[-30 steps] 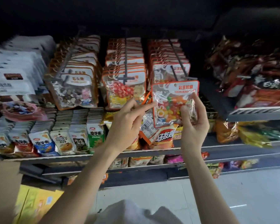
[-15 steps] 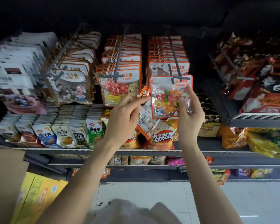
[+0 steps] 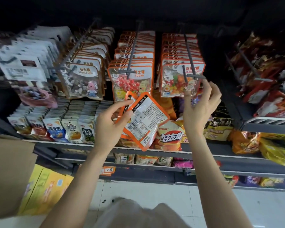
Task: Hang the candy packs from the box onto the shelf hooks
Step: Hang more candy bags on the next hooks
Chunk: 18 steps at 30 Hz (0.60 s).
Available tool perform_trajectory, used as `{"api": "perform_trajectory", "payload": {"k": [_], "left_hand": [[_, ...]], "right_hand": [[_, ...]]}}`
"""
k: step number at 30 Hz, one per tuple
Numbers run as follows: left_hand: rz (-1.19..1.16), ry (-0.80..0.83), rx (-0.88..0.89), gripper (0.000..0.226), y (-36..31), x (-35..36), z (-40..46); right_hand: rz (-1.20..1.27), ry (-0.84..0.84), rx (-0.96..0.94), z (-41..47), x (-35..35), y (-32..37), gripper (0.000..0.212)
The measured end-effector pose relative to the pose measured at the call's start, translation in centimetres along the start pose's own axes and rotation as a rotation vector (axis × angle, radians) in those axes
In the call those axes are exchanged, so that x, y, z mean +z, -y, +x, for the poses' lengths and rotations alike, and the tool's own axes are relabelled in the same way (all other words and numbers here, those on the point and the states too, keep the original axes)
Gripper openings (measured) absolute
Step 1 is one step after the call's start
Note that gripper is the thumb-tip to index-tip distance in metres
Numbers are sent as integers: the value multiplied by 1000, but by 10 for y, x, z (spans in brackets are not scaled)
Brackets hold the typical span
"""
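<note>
From the head camera, the left hand [image 3: 113,124] is gripping a small stack of candy packs [image 3: 143,121] between thumb and fingers, backs toward the person, probably keeping spares ready below the hooks. The right hand [image 3: 200,106] is reaching up with loosely curled fingers just beside the front pack [image 3: 176,81], which is hanging on the right hook [image 3: 190,61]; whether they are touching it I cannot tell. A cardboard box [image 3: 8,170] is sitting at lower left.
</note>
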<state>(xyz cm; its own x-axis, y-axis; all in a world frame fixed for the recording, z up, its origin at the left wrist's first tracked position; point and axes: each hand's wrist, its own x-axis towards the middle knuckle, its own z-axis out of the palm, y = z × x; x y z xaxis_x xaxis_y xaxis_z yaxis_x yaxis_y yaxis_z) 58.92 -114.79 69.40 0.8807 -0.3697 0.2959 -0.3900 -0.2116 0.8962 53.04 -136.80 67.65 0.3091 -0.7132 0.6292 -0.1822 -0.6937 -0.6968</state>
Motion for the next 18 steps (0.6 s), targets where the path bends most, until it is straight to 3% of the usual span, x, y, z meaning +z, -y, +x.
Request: {"api": "perform_trajectory", "payload": {"k": [2, 4, 7, 12, 15, 18], "left_hand": [[-53, -9, -57, 25, 2, 2, 1], [-106, -17, -104, 26, 3, 5, 2], [-158, 16, -135, 25, 1, 9, 2], [-204, 67, -186, 22, 0, 11, 2], [-239, 108, -190, 22, 0, 8, 6], [-221, 165, -200, 23, 0, 4, 9]], "right_hand": [[109, 149, -212, -20, -22, 9, 46], [141, 418, -456, -43, -41, 18, 54], [5, 728, -642, -71, -46, 24, 71], [-89, 698, -654, -69, -44, 23, 81], [-109, 753, -661, -66, -52, 25, 72], [-87, 746, -660, -60, -60, 27, 49]]}}
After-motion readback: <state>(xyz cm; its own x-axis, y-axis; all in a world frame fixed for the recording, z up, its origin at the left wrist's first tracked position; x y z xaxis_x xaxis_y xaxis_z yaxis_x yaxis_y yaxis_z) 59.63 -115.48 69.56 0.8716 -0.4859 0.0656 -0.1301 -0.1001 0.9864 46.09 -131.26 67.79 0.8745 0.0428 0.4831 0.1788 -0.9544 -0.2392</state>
